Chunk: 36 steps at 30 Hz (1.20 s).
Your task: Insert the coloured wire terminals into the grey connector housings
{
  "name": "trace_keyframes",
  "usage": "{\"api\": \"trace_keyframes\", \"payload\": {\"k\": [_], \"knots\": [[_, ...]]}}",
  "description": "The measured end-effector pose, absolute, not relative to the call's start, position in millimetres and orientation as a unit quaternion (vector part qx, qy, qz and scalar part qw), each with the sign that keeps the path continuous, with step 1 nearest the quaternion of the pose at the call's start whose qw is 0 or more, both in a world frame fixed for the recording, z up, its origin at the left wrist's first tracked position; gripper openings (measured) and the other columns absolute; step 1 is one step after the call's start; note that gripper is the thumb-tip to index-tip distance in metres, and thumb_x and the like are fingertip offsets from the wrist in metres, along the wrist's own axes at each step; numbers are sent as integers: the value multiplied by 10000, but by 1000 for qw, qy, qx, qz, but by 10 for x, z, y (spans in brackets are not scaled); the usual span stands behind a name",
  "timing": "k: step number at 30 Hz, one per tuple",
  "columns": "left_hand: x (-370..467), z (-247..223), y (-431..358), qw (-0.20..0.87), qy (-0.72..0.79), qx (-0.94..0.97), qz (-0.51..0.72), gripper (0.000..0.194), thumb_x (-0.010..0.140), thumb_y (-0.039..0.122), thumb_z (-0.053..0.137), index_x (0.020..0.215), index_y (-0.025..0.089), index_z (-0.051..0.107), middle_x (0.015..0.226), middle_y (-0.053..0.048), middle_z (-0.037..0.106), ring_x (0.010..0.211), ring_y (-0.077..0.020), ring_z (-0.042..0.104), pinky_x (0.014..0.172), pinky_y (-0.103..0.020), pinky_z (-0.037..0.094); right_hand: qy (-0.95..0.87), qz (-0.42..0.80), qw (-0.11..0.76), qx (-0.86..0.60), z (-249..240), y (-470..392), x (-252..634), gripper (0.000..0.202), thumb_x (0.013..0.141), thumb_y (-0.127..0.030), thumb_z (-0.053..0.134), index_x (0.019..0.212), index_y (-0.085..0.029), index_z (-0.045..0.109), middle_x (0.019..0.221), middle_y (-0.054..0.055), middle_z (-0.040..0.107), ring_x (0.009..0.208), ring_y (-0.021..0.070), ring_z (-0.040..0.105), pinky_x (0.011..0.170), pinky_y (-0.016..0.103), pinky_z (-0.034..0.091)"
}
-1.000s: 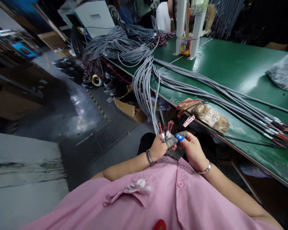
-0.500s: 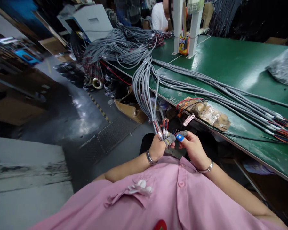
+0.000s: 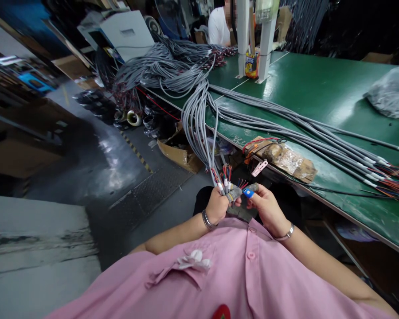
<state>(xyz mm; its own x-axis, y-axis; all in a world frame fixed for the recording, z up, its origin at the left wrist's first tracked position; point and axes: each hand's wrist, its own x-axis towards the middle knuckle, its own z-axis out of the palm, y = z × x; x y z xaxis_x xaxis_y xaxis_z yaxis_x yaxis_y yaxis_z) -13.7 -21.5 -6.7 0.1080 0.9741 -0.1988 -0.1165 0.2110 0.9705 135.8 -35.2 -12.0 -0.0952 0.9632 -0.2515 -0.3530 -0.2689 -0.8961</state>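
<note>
"While the left hand (image 3: 219, 204) clamps grey, round, plastic-sheathed cables (image 3: 226, 187) with white-banded ends, where's the right hand (image 3: 268, 209)?"
"Just beside it, at thin, multicoloured, fanned wires (image 3: 242, 183); whether pinching them, cannot tell."

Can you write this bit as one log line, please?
left hand: holding grey cables near their ends | right hand: fingertips at coloured wires, pinch unclear | green table: more cables lying across it
</note>
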Motion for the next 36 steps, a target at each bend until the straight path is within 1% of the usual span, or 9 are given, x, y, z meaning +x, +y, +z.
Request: {"api": "trace_keyframes", "payload": {"k": [3, 8, 13, 20, 23, 26, 29, 32, 36], "knots": [[-145, -79, -212, 605, 491, 444, 443, 338, 697, 436, 742, 625, 121, 642, 541, -39, 637, 456, -109, 562, 429, -210, 385, -345, 661, 496, -445, -118, -325, 1347, 319, 698, -436, 774, 845, -187, 640, 613, -36, 594, 517, 91, 485, 497, 227, 405], [-156, -115, -221, 610, 493, 441, 436, 321, 694, 424, 749, 663, 121, 650, 539, -32, 634, 456, -110, 564, 425, -206, 375, -338, 656, 509, -444, -121, -307, 1312, 275, 701, -407, 776, 778, -186, 631, 600, -39, 597, 503, 82, 496, 497, 217, 418], [-150, -121, -226, 604, 493, 437, 448, 307, 716, 407, 735, 656, 117, 652, 558, -35, 642, 463, -102, 564, 424, -200, 368, -301, 678, 522, -420, -98, -337, 1259, 270, 701, -399, 779, 761, -191, 618, 537, -58, 557, 471, 79, 492, 513, 226, 454], [-174, -90, -172, 623, 496, 414, 442, 313, 673, 409, 757, 651, 121, 636, 510, -20, 614, 426, -104, 549, 403, -200, 359, -275, 697, 522, -407, -143, -330, 1309, 266, 712, -393, 784, 786, -185, 636, 591, -49, 565, 509, 75, 485, 536, 221, 475], [-232, -42, -133, 646, 483, 408, 428, 314, 659, 407, 763, 652, 125, 624, 499, -11, 604, 408, -104, 540, 395, -202, 368, -257, 689, 540, -409, -203, -295, 1446, 278, 759, -449, 732, 828, -192, 653, 684, -26, 595, 549, 81, 502, 561, 232, 493], [-282, 28, -91, 666, 467, 417, 406, 328, 658, 404, 761, 604, 127, 594, 492, -13, 594, 393, -97, 529, 380, -194, 357, -235, 676, 556, -422, -267, -227, 1603, 350, 777, -526, 684, 862, -187, 665, 759, 4, 618, 577, 92, 519, 560, 236, 497], [-277, 84, -54, 680, 451, 431, 384, 343, 673, 406, 750, 579, 124, 579, 477, -16, 580, 382, -96, 526, 365, -186, 336, -234, 681, 547, -427, -293, -120, 1700, 426, 769, -594, 656, 869, -180, 671, 777, 21, 629, 579, 101, 529, 554, 238, 499], [-216, 110, -17, 708, 437, 424, 359, 329, 687, 406, 742, 615, 117, 603, 488, -24, 594, 374, -99, 528, 360, -187, 334, -236, 706, 523, -415, -248, 10, 1709, 507, 755, -670, 616, 867, -179, 675, 795, 34, 644, 583, 106, 543, 550, 238, 498], [-136, 108, 66, 747, 421, 400, 323, 295, 686, 378, 736, 632, 120, 604, 492, -26, 605, 366, -97, 524, 363, -186, 357, -240, 726, 523, -375, -138, 147, 1646, 486, 743, -665, 635, 856, -194, 664, 771, 16, 638, 585, 104, 539, 563, 236, 496]]}}
